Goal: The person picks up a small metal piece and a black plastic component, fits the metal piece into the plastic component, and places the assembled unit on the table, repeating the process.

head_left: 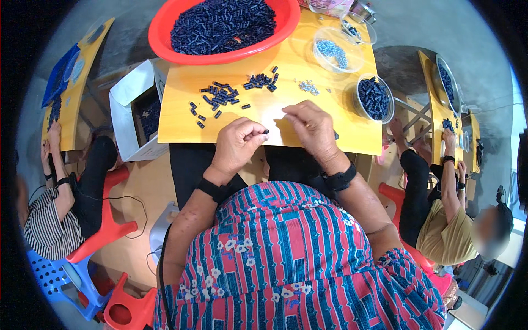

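Note:
My left hand (pixel 237 144) is closed in a pinch on a small black plastic piece (pixel 266 131) above the near edge of the yellow table. Its dark end sticks out past thumb and forefinger. Slightly right and higher, my right hand (pixel 312 127) has thumb and forefinger pressed together; whatever lies between them is too small to make out. Beyond my left hand, loose black pieces (pixel 221 94) lie scattered, with another cluster (pixel 259 82) beside them. A little heap of small silvery parts (pixel 308 87) sits past my right hand. One dark piece (pixel 336 135) shows beside my right wrist.
A red basin (pixel 159 41) heaped with black pieces stands at the back of the table (pixel 181 129). To the right are a clear tub (pixel 357 58) of silvery parts and a round container (pixel 391 104) of black pieces. An open white box (pixel 124 113) stands left. Two co-workers sit at side tables.

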The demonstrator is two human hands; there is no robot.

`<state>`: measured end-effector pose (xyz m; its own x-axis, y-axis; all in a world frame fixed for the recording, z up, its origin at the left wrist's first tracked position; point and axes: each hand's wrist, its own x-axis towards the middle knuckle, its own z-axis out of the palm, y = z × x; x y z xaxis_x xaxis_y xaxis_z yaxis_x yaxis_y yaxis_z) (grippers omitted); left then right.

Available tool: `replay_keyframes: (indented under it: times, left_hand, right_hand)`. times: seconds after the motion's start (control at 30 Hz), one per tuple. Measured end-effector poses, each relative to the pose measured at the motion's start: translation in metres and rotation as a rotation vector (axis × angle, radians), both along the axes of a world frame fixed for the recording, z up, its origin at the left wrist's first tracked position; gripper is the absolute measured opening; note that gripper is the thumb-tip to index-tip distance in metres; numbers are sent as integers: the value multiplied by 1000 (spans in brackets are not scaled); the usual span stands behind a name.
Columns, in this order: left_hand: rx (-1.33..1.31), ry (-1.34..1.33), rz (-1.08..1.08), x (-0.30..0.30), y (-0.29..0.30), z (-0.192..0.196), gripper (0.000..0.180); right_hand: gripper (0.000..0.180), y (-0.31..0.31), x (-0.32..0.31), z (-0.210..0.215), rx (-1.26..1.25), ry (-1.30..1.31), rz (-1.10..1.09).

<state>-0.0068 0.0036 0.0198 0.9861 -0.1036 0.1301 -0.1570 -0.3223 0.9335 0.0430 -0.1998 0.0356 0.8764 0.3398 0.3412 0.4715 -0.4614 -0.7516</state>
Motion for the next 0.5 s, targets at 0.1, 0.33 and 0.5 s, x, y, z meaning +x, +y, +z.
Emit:
replay_keyframes:
  times: [0.1,0.33,0.5]
  left_hand:
    - [98,10,-15,0,-1,0,9]
    - [67,34,6,0,-1,-1,9]
    - [61,16,-2,2,-1,1,9]
  right_hand:
    - [12,-21,15,-1,-126,-53,-205]
    - [6,-47,38,-7,-295,-70,-327]
    - [5,-47,43,-9,-377,-171,-250]
